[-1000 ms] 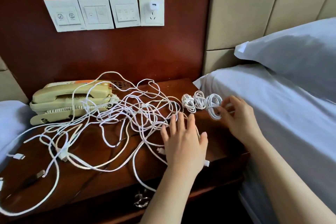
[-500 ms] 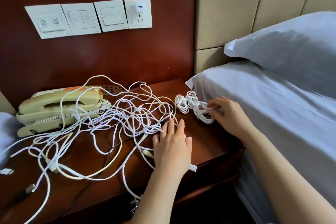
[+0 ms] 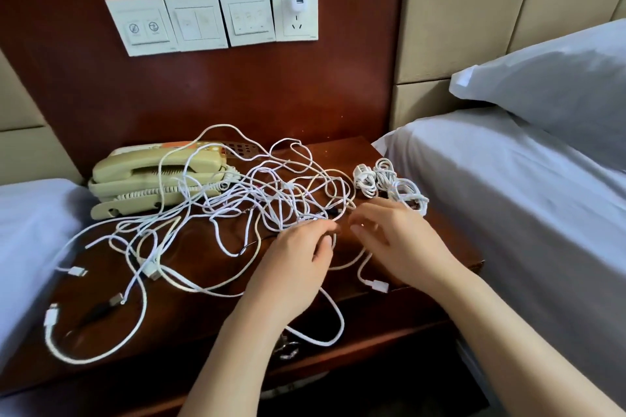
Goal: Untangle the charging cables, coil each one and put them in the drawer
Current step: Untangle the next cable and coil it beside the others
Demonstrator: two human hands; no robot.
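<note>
Left hand: the left hand (image 3: 294, 261), flat on the heap a moment ago, now curls its fingers round strands at the near right edge of the tangle of thin white charging cables (image 3: 264, 200).
Right hand: the right hand (image 3: 399, 240) has left the coiled white cable bundles (image 3: 389, 183) and come across beside the left. Its fingers are loosely bent and blurred at the tips, grasping nothing I can make out.
Cables: the tangle sprawls over the dark red-brown wooden desk (image 3: 338, 152) and across the cream corded telephone (image 3: 152, 176). The bundles lie at the right rear.
Meaning: that coil seems finished, and both hands are probably starting to free the next cable.
Drawer: the metal drawer pull (image 3: 287, 350) sits below the desk edge, and the coils are not yet stowed.
</note>
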